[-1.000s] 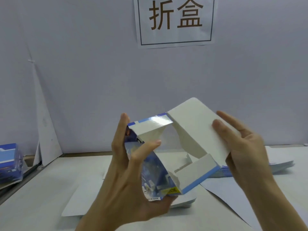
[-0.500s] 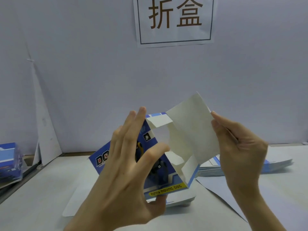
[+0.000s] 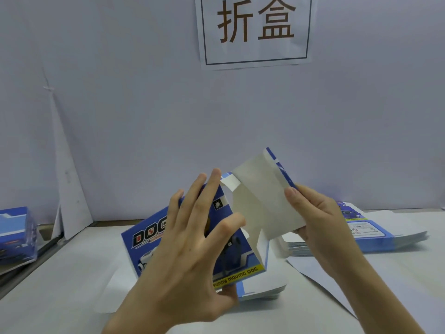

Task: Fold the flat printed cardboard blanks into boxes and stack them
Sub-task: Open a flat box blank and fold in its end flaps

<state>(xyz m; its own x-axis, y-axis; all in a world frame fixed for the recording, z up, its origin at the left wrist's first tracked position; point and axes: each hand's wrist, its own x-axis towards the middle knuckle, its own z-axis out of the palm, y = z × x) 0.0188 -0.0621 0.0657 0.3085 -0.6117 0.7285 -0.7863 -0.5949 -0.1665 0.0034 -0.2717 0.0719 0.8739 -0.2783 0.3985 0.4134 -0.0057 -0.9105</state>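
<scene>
One white surface [image 3: 72, 285] fills the lower part of the view and ends at a pale wall [image 3: 120, 116], where a paper sign [image 3: 255, 32] with two large brown characters hangs at the top centre.

Above the middle of the surface, both hands hold a half-folded box [image 3: 149, 237] in the air, tilted, its blue printed face with "DOG" lettering turned toward the camera. A white inner flap [image 3: 262, 201] rises from it toward the right.

The left hand [image 3: 183, 261] grips the box. Its fingers [image 3: 199, 189] are spread over the printed face and the thumb is tucked under the bottom edge. The right hand [image 3: 320, 225] pinches the white flap between its thumb and curled fingers.

Near the far right edge lies a stack of flat blanks [image 3: 385, 237]. A second stack of blanks [image 3: 265, 288] lies at the centre, beneath the held box.

At the far left edge sits a blue pile [image 3: 14, 235]. It looks like finished boxes, though it is too blurred to be sure.
</scene>
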